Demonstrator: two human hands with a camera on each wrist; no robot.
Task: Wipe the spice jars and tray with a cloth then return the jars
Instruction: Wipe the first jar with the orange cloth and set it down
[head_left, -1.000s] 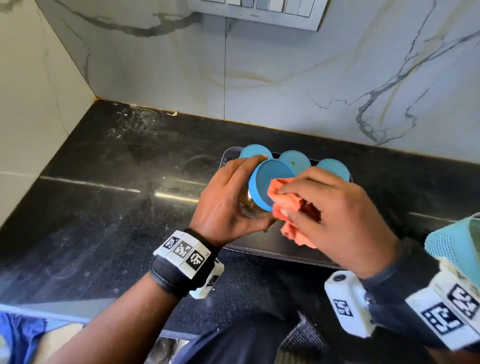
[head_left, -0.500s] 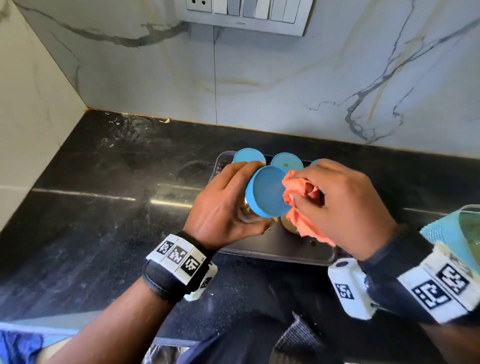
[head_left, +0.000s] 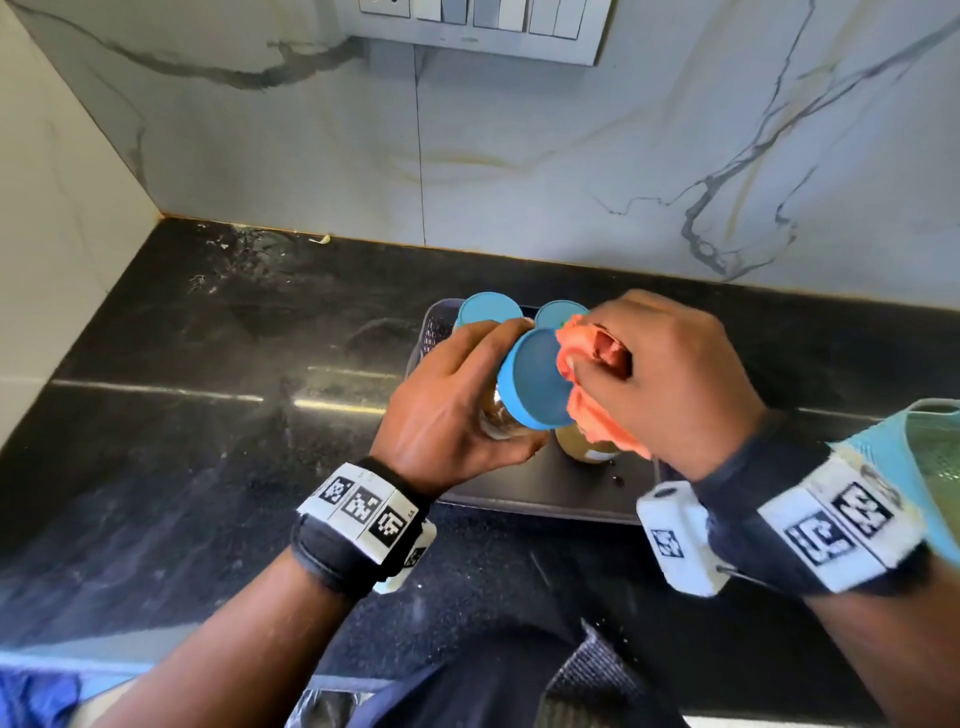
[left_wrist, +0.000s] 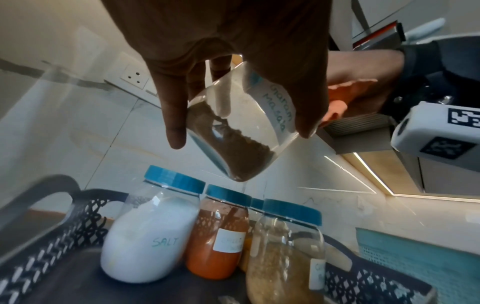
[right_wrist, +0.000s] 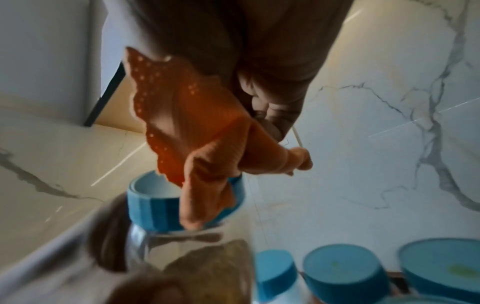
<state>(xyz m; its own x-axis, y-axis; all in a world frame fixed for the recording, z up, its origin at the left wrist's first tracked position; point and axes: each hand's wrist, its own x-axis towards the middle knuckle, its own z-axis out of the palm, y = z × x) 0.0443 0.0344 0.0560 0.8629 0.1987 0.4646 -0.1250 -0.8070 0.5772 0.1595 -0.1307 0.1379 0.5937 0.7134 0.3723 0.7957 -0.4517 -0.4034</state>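
Note:
My left hand (head_left: 457, 410) grips a clear spice jar (left_wrist: 241, 131) of brown powder, labelled garam masala, tilted above the dark tray (head_left: 545, 488). Its blue lid (head_left: 535, 384) faces up toward me. My right hand (head_left: 670, 379) holds a bunched orange cloth (head_left: 597, 395) against the lid's right rim (right_wrist: 197, 207). Several other blue-lidded jars stand in the tray: salt (left_wrist: 148, 244), an orange powder (left_wrist: 218, 242) and a tan one (left_wrist: 283, 259). The tray's right part is hidden behind my right hand.
The tray sits on a black stone counter (head_left: 208, 415) close to the marble back wall (head_left: 519, 156), with a switch panel (head_left: 483, 26) above. A side wall closes the left. A teal mesh basket (head_left: 924, 447) sits at the right edge.
The right hand with the cloth has slid from the lid's lower right up along its right rim. The left hand keeps the jar tilted in much the same place.

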